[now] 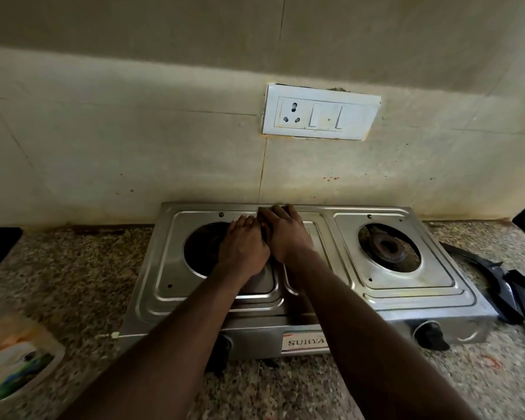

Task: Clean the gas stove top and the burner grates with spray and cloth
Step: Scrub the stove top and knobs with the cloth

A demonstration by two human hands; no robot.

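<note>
Countertop stove [412, 301] beneath both hands [264, 241].

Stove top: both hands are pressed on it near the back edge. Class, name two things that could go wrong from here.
1. The left hand partly covers the open left burner hole; it could slip in or catch on the rim.
2. The grates lie on the counter right of the stove; a wide sweep of the right hand might knock them.

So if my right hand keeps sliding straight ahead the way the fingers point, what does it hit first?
Probably the tiled wall right behind the stove. The right hand already has its fingertips at the stove's back edge, though the exact gap is unclear.
</note>
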